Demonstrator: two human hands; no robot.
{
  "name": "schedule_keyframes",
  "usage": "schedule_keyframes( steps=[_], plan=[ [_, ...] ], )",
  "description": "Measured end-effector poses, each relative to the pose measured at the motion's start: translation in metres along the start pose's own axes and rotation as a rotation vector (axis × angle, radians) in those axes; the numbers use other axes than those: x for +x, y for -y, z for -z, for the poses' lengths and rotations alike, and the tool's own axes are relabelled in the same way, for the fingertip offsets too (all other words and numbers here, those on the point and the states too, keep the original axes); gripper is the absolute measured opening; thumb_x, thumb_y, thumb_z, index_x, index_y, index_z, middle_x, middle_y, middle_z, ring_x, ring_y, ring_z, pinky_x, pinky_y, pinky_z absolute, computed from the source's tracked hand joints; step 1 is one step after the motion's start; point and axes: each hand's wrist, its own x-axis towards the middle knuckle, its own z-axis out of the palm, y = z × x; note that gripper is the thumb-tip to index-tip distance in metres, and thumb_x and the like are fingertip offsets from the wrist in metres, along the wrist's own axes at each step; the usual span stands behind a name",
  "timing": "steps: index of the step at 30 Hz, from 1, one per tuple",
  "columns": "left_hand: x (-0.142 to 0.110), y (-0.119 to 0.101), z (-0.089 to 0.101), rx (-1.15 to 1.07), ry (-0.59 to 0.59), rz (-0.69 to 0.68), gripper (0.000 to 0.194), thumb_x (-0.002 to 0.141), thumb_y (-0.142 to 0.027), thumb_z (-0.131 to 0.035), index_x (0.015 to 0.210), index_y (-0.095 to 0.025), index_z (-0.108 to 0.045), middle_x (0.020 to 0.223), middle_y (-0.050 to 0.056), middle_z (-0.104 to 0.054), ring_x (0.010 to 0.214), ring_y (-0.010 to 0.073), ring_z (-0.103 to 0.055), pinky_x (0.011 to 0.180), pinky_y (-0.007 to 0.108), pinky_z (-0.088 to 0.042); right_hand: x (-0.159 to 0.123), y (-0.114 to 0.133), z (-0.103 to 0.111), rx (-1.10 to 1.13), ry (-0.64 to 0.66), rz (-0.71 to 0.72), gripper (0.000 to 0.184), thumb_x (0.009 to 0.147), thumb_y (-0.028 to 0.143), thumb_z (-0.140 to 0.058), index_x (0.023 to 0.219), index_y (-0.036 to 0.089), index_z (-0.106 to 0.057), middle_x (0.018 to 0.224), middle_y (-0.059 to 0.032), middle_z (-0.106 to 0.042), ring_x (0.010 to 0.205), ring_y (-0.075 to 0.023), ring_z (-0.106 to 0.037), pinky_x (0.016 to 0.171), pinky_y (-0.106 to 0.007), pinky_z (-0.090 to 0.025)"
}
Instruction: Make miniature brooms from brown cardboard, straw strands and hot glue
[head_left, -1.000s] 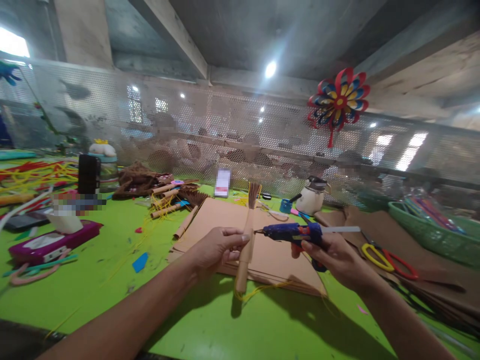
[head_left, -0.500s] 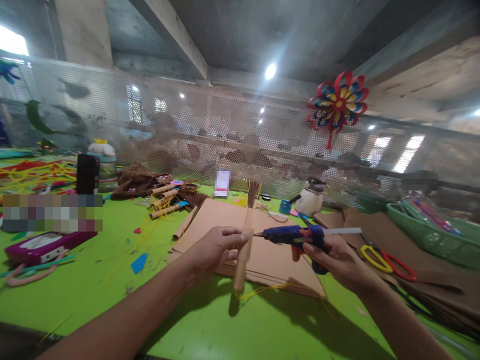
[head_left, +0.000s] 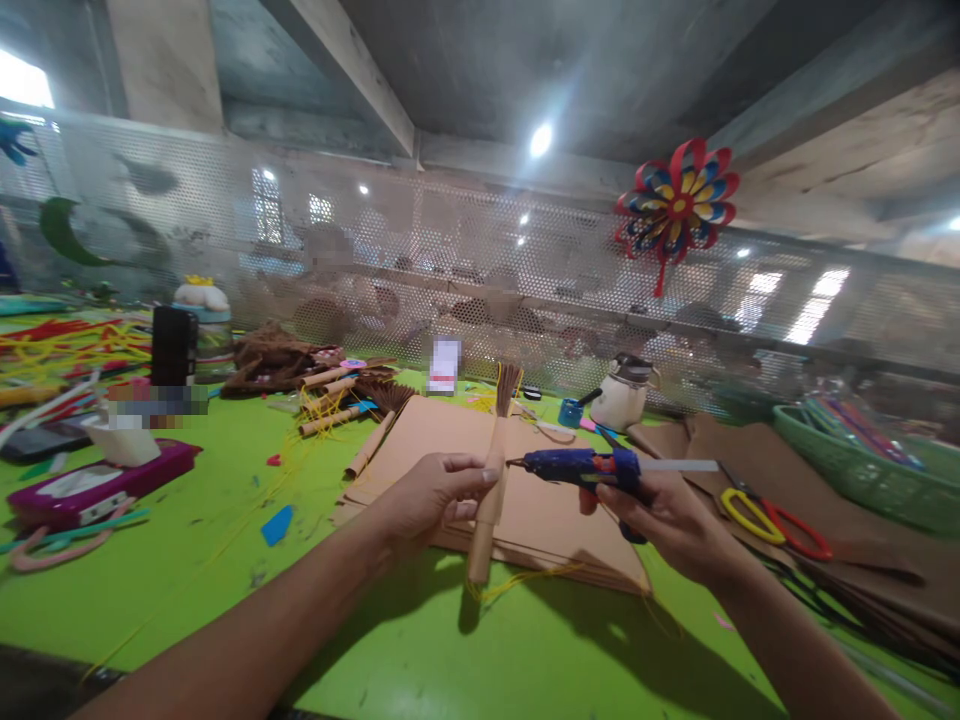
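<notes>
My left hand (head_left: 442, 495) pinches a rolled brown paper tube (head_left: 483, 550), tilted with its pleated brown top (head_left: 509, 382) pointing away from me. Yellow string (head_left: 517, 580) trails from the tube's near end. In my right hand (head_left: 667, 515) is a blue glue gun (head_left: 570, 466), gripped by its handle, with a white glue stick (head_left: 679, 465) sticking out of the back. Its nozzle points left, at or very close to the tube's side; I cannot tell if they touch. Under both lies a stack of brown paper sheets (head_left: 450, 430).
On the right are red-and-yellow scissors (head_left: 772, 520), brown paper (head_left: 720, 450) and a green basket (head_left: 862, 480). A white jug (head_left: 622, 395) stands behind. Finished-looking paper rolls (head_left: 330, 400), a purple tissue box (head_left: 105, 485) and a black phone (head_left: 174, 345) are at left.
The glue gun and my right hand have shifted very slightly left. My left hand and the tube are almost where they were.
</notes>
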Motion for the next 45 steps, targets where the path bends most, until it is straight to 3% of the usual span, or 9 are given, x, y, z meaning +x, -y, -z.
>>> schedule_keyframes(
  steps=[9, 34, 45],
  plan=[
    [-0.0004, -0.0005, -0.0012, 0.009, -0.016, 0.001, 0.026, 0.068, -0.032, -0.072, 0.085, -0.013, -0.068, 0.088, 0.009, -0.064, 0.083, 0.0185, -0.055, 0.078, 0.031, -0.044, -0.0028, -0.0006, -0.0009, 0.005, 0.004, 0.004, 0.037, 0.087, 0.046, -0.046, 0.084, 0.013, -0.062, 0.062, 0.0012, -0.043, 0.053, -0.0084, -0.033, 0.048, -0.024, -0.024],
    [-0.0003, -0.0009, 0.0007, 0.028, -0.016, -0.017, 0.024, 0.068, -0.033, -0.072, 0.084, -0.015, -0.069, 0.088, 0.009, -0.065, 0.084, 0.0194, -0.056, 0.080, 0.032, -0.043, -0.0019, 0.0024, 0.0007, -0.023, 0.001, 0.048, 0.035, 0.088, 0.044, -0.045, 0.079, 0.014, -0.060, 0.065, -0.0013, -0.050, 0.054, -0.0089, -0.038, 0.048, -0.023, -0.029],
    [-0.0010, -0.0037, -0.0022, 0.007, -0.037, -0.004, 0.021, 0.067, -0.030, -0.073, 0.079, -0.014, -0.069, 0.083, 0.007, -0.064, 0.078, 0.0163, -0.056, 0.078, 0.030, -0.043, 0.0003, -0.0034, -0.0041, -0.075, -0.033, 0.071, 0.036, 0.088, 0.045, -0.045, 0.080, 0.014, -0.061, 0.063, -0.0004, -0.047, 0.055, -0.0097, -0.038, 0.049, -0.025, -0.028]
  ],
)
